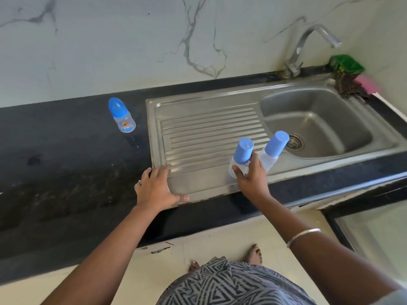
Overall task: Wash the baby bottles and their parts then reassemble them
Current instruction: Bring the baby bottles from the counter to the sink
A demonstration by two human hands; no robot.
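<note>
Head view, one frame.

Item 1: right hand [251, 175], at about 5 o'clock from the frame centre, over the front edge of the steel drainboard [198, 133]. Its fingers were curled round two clear baby bottles at once. The nearer bottle [241, 157] sat against the thumb side, blue cap up and tilted toward 12 o'clock. The farther bottle [274, 148] leaned toward 1 o'clock, its cap overhanging the sink basin [319, 126] near the drain [295, 142]. The bottles stood just beside each other (whether their bodies touched could not be told).

Item 2: left hand [157, 190], at about 7 o'clock from centre. It lay flat with fingers spread and straight, gripping nothing, resting on the front left corner of the drainboard where it met the black counter [66, 172].

Item 3: third baby bottle [121, 115], at about 10 o'clock, standing alone on the counter just left of the drainboard, well apart from both hands. It had a rounded blue cap and a printed clear body.

Item 4: faucet [308, 45], at 1 o'clock, behind the basin, spout turned right.

Item 5: green scrub pad [345, 64], at 2 o'clock, on the counter's back corner with a dark brush [348, 89] and something pink beside it.

Item 6: silver bangle [302, 236] on the right forearm.
</note>
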